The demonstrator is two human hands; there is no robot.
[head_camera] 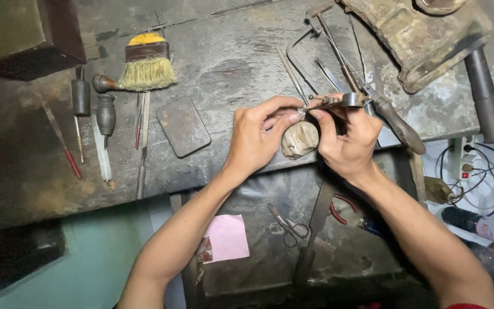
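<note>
**Workbench: two hands pinching a small metal piece**

Left hand (257, 137): fingers curled, thumb and forefinger tips closing on a small metal piece (306, 110) held just above the bench edge. Right hand (347, 140): gripping a small metal tool (344, 100) whose tip is meeting the same piece; fingers clenched around it. Both hands are touching at the fingertips.

Directly under the fingertips: a rounded, worn wooden peg (299, 138), sticking out from the front edge of the workbench (224, 63). The small metal piece is sitting over this peg, between the two hands.

Lying just behind the right hand: a frame saw (310, 43) and a dark-handled tool (398, 126), with thin files (293, 74) beside them.

Lying left of the left hand: a flat dark metal tin (183, 126), then a yellow bristle brush (147, 67), two dark-handled gravers (105, 114) and a red-handled file (67, 150).

Resting below the hands, on a dark lower tray (270, 189): scissors (289, 226), red-handled pliers (338, 209) and a pink paper slip (227, 237).

Standing at far right: a power strip with cables (467, 166).
</note>
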